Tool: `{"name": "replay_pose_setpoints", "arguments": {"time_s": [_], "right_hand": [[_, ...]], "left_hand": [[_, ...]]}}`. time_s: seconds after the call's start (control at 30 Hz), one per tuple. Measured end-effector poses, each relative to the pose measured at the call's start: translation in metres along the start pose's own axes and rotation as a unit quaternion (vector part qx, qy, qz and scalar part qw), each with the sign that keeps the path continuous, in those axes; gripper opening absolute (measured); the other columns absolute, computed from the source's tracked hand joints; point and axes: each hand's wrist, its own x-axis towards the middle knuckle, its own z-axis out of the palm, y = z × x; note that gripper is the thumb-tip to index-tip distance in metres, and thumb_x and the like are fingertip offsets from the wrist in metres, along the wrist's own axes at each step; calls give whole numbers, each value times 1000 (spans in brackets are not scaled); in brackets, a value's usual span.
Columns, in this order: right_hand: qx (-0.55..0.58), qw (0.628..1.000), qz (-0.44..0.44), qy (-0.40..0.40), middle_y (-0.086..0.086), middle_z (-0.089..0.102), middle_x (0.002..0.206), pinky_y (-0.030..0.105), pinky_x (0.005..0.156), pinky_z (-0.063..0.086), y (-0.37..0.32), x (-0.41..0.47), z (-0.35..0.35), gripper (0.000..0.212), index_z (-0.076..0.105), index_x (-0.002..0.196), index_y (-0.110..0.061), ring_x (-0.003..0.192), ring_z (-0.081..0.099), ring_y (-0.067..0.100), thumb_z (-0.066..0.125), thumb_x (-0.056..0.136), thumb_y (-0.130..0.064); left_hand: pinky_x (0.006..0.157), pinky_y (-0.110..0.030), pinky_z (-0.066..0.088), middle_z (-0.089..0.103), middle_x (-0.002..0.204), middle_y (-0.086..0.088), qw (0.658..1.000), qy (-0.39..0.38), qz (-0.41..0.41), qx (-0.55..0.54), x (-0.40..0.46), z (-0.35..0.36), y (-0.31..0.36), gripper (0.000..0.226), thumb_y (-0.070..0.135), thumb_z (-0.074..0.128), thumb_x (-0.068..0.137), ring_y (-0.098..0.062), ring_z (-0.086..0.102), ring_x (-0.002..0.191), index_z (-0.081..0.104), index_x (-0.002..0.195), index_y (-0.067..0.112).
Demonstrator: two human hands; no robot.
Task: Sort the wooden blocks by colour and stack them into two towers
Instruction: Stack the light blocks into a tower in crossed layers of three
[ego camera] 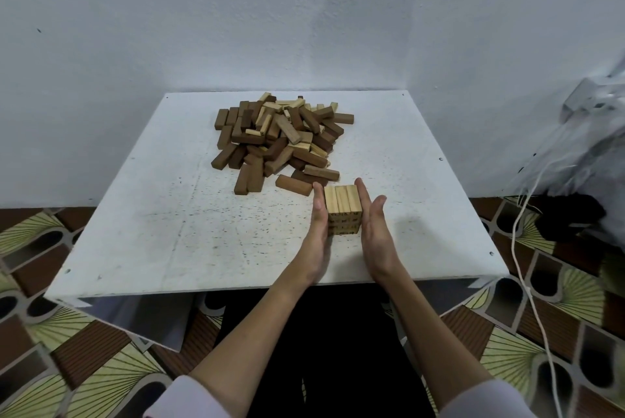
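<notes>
Two hands (318, 231) – one pale tower (342, 209), one block pile (277, 140), one table (169, 231)

White table (142, 235), speckled top, is carrying 2 things: mixed pile of dark + light wooden blocks (279, 140) sitting toward the far edge, and a short light-block tower (342, 211) standing just nearside-right of the pile, apart from it.
</notes>
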Motion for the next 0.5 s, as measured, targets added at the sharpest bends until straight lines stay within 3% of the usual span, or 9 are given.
{"name": "replay_pose_setpoints", "arguments": {"time_s": [0.07, 0.1, 0.2, 0.3, 0.4, 0.5], "right_hand": [[-3, 1000, 2, 0, -5, 19, 157, 40, 120, 10, -2, -1, 1, 85, 16, 148, -35, 144, 17, 9, 12, 74, -78], [-6, 1000, 4, -1, -6, 18, 157, 39, 120, 10, -3, -1, 1, 89, 16, 148, -37, 144, 17, 9, 13, 71, -83], [-16, 1000, 7, -10, -8, 15, 158, 34, 120, 9, -3, -1, 2, 102, 14, 148, -40, 144, 13, 7, 19, 62, -94], [-18, 1000, 3, -10, -9, 15, 157, 32, 119, 9, -2, -1, 2, 104, 13, 147, -40, 144, 14, 7, 19, 59, -96], [-24, 1000, -1, -6, -9, 14, 158, 28, 117, 11, -2, -1, 1, 106, 12, 148, -39, 144, 13, 7, 19, 59, -96], [-38, 999, -13, -1, -9, 10, 158, 35, 120, 7, 1, -1, 1, 95, 12, 149, -36, 145, 7, 7, 19, 71, -89]], "left_hand": [[80, 5, 34, 17, 150, 18, 1000, 4, 16, 10, 0, 0, -1, 83, 74, 24, 84, 28, 34, 106, -6, 150, 33], [79, 6, 34, 13, 153, 15, 1000, -3, 20, -4, -1, 0, 0, 86, 76, 26, 83, 26, 34, 107, -6, 150, 32], [81, 4, 35, 8, 155, 11, 1000, -13, 13, -8, -4, 3, 8, 131, 96, 44, 47, 11, 29, 126, -7, 150, 33], [81, 4, 36, 11, 153, 11, 1000, -7, 22, -13, -3, 3, 7, 132, 96, 44, 47, 13, 32, 122, -5, 151, 31], [80, 4, 36, 10, 154, 11, 999, -1, 35, -17, -3, 3, 6, 108, 88, 34, 68, 20, 32, 113, -4, 151, 30], [81, 3, 36, 8, 156, 8, 999, -7, 34, -25, -5, 4, 10, 134, 96, 47, 46, 17, 32, 118, -5, 151, 30]]}}
